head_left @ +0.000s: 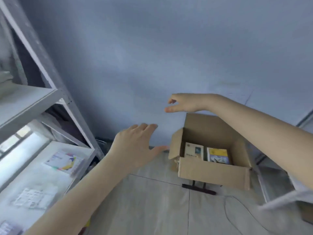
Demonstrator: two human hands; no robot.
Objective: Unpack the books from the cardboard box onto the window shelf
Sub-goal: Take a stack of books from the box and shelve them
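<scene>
My left hand [135, 145] is in the air in the middle of the scene, between the window shelf [54, 182] on the left and the cardboard box [213, 174] on the right. Its fingers are straight and a little spread, the thumb points to the right, and it holds nothing. My right hand [183, 103] is farther away and higher, just above the far left corner of the box. Its fingers are loosely curled, the thumb sticks out to the left, and there is nothing between them.

The box stands on the right with all its flaps turned outward, so I can see to the bottom. Two books lie there side by side: a pale book [194, 149] on the left and a yellow book [218, 156] on the right, very close to each other; I cannot tell if they touch. Under the near side of the box a dark stand [198, 188] shows on the tiled floor [152, 209], and a thin cable [237, 216] curves over the floor near it.

On the white window shelf at the near left a book with a colourful cover [65, 160] lies flat, and nearer to me lies a white printed thing [32, 198], too blurred to name. Behind the shelf a grey metal rack [30, 102] rises on the far left, against the blue-grey wall [152, 56].
</scene>
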